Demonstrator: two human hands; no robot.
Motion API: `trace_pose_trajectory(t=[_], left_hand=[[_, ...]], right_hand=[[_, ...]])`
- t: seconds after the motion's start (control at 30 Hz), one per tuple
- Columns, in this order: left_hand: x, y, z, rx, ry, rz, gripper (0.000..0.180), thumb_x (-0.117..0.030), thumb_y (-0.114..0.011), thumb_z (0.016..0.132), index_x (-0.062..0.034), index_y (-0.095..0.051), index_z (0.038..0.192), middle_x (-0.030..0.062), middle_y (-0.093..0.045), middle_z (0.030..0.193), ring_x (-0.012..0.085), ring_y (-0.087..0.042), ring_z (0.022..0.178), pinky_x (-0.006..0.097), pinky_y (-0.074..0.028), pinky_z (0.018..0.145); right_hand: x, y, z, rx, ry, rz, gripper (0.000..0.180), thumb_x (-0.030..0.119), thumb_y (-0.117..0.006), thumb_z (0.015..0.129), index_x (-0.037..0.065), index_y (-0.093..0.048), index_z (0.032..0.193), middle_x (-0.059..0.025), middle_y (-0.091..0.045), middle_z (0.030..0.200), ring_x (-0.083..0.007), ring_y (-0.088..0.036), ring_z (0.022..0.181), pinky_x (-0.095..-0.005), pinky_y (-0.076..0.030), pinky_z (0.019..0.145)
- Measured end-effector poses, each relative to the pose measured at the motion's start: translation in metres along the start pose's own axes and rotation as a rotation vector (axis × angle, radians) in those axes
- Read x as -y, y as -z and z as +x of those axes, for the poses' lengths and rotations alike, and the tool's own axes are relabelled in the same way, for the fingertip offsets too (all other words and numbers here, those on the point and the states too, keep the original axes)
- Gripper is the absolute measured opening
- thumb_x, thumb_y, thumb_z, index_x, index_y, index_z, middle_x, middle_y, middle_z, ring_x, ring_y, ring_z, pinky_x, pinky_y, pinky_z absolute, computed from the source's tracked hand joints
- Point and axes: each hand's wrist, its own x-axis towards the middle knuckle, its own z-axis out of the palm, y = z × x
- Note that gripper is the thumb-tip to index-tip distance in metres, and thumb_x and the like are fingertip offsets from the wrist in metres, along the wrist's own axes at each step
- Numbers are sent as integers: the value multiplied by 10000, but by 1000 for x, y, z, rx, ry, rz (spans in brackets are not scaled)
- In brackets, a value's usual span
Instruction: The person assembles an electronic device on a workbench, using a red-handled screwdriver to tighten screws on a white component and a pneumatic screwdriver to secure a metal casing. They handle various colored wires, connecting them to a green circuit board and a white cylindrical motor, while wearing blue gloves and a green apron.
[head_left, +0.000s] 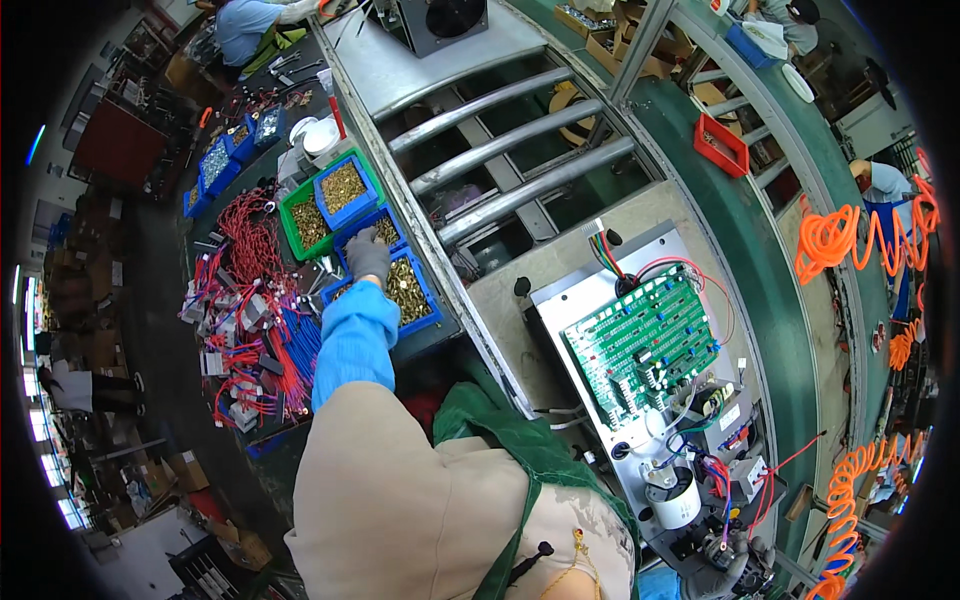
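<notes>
The left hand, gloved in dark grey, reaches at ten o'clock of the view among open blue plastic bins of small brass-coloured metal fasteners; it looks partly curled, but whether it grips any piece cannot be told. The right hand, likewise gloved, is between four and five o'clock, its grip also unclear. Good picking would probably mean pinching only a few fasteners, keeping kinds unmixed, and dropping none on the green rectangular circuit board between three and four o'clock.
</notes>
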Motion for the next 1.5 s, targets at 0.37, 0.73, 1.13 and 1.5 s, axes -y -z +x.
trace_pose_trajectory(t=[0.37,0.73,1.13,1.5], left_hand=[[26,-19,50,246,-63,122,290,-295,-689,778,-163,-671,1035,152,-668,980,325,-617,986,401,-471,856],[26,2,41,54,-30,-47,247,-286,-645,809,-171,-691,1023,136,-671,988,306,-638,911,377,-488,824],[8,-10,49,209,-19,230,315,-337,-613,833,-147,-659,1080,130,-634,1120,332,-592,1044,430,-469,889],[59,-14,61,29,119,-451,215,-243,-645,852,-46,-658,936,119,-669,885,221,-638,811,320,-514,705]], right_hand=[[11,-13,-11,-29,-19,-50,426,-47,-654,668,7,-513,1066,-127,-576,955,-185,-570,759,-346,-496,693],[10,-10,-20,-39,-27,-24,417,-34,-662,683,11,-512,1070,-128,-579,952,-189,-575,763,-353,-502,701],[10,-11,-25,-36,-22,-14,409,-20,-671,700,16,-510,1074,-128,-582,948,-192,-581,766,-360,-508,709],[2,-9,-19,0,-39,71,402,-7,-679,715,21,-508,1078,-128,-585,944,-196,-587,770,-367,-514,717]])
